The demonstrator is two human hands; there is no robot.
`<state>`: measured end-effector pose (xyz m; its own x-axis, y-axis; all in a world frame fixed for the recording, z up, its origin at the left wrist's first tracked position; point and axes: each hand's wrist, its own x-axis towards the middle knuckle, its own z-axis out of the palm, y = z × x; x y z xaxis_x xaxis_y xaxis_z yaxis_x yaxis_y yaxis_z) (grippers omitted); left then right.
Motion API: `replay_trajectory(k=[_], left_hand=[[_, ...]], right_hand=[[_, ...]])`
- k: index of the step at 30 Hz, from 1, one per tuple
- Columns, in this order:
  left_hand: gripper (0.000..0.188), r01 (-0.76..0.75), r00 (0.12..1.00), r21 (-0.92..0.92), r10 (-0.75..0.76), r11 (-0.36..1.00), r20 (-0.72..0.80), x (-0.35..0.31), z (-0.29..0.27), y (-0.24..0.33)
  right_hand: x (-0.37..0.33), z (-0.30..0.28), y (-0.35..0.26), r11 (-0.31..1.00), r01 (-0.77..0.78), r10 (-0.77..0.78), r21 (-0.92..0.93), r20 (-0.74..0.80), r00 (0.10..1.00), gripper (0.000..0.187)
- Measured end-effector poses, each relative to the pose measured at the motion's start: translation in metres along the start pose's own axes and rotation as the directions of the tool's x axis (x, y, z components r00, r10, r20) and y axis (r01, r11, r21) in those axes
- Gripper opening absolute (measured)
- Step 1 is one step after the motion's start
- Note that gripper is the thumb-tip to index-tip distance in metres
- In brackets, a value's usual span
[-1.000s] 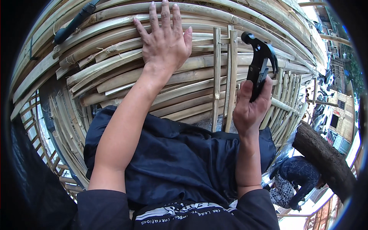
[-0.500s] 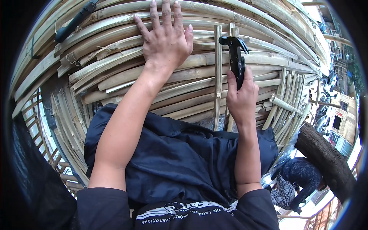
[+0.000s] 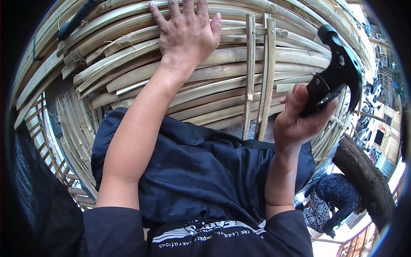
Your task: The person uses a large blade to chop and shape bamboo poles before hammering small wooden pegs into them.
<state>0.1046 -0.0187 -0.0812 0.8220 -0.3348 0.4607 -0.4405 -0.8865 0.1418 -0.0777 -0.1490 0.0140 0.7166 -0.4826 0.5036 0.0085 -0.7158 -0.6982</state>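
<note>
My left hand [image 3: 188, 36] lies flat with fingers spread on a surface of split bamboo strips [image 3: 141, 79], laid side by side across the view. My right hand [image 3: 299, 113] grips a black claw hammer [image 3: 336, 73] by its handle, raised toward me at the right, its claw curving down on the far side. Left of the hammer, two narrow upright bamboo slats [image 3: 249, 77] cross over the horizontal strips. A dark rod-like tool handle [image 3: 77, 21] rests on the strips at the upper left, partly cut off by the picture's edge.
At the right, a thick dark tree trunk [image 3: 364, 171] slants past the bamboo, and a crouching person [image 3: 334, 197] in dark patterned clothes is below it. More bamboo lattice [image 3: 47, 141] stands at the left. Dark cloth [image 3: 192, 171] covers my lap.
My right hand has lifted the hammer off the upright slats, up toward me and to the right. My left hand stays spread on the bamboo; the view has shifted slightly.
</note>
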Motion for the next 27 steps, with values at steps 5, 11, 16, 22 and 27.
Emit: replay_trajectory(k=[5,11,16,22,27], left_hand=[[0.074,-0.001,1.000,0.003,0.001,1.000,-0.018,0.004,0.003,-0.001],[0.074,-0.002,1.000,0.000,0.002,1.000,0.016,0.001,0.000,-0.004],[0.073,-0.006,1.000,-0.026,0.006,1.000,-0.016,0.001,0.002,-0.001],[0.074,0.000,0.999,0.030,0.001,1.000,-0.032,0.002,0.001,-0.003],[0.074,-0.005,1.000,0.002,0.005,1.000,-0.018,0.004,-0.003,0.000]], right_hand=[[0.009,0.016,0.012,0.947,-0.027,0.156,-0.321,0.386,0.909,0.028],[-0.006,0.023,-0.003,0.979,0.078,-0.052,0.187,-0.138,0.989,0.031],[0.008,0.014,-0.009,0.950,0.062,0.030,-0.307,0.287,0.957,0.025],[-0.006,0.030,0.011,0.992,0.047,-0.044,-0.118,0.027,0.999,0.026],[0.006,0.002,-0.011,0.995,-0.066,0.061,0.081,0.059,0.996,0.026]])
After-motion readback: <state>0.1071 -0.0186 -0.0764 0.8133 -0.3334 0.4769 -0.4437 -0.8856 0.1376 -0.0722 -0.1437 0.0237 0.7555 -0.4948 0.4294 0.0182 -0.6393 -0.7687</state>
